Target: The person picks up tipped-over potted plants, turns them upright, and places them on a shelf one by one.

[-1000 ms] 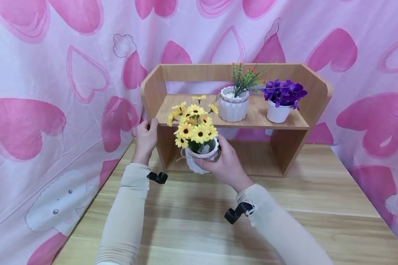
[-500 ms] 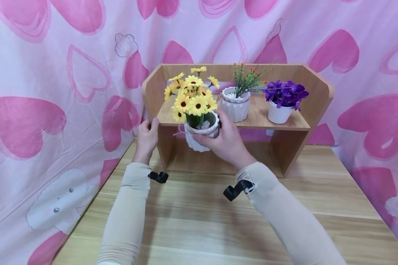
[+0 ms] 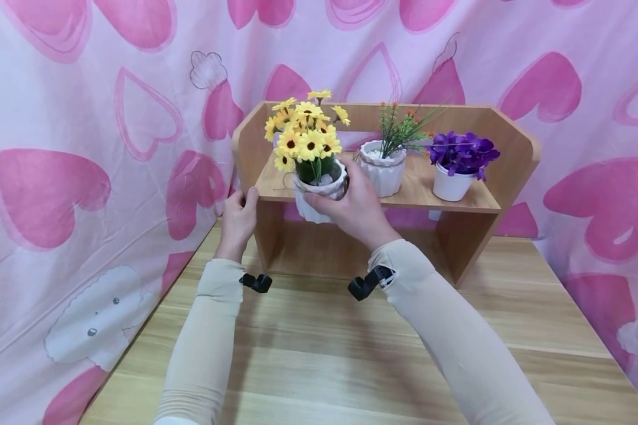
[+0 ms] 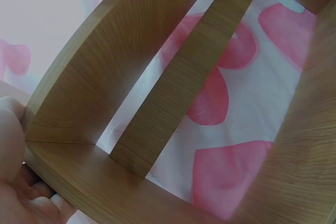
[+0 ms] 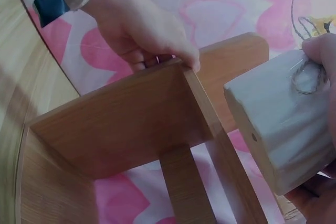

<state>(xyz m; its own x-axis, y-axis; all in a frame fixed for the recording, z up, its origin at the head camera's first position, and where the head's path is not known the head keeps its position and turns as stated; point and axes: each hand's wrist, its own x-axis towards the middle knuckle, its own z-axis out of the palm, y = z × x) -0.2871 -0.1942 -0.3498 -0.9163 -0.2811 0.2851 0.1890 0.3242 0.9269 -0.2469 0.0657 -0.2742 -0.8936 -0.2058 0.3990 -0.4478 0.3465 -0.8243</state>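
Note:
My right hand grips a white ribbed flowerpot of yellow daisy-like flowers, thumb on its near side. The pot is slightly tilted in front of the left part of the upper board of a wooden desk shelf. In the right wrist view, the pot's underside is visible, apart from the shelf, with twine round the pot. My left hand holds the shelf's left side panel, thumb at the front edge and fingers curled along the outer face.
On the upper board stand a white ribbed pot with green grass and orange blooms, and a smooth white pot with purple flowers. The shelf rests on a wooden table. A pink heart-patterned curtain hangs behind and beside it.
My right hand has raised the yellow-flower pot from in front of the lower compartment to about the upper board's height, and moved it toward the shelf. My left hand stays on the side panel.

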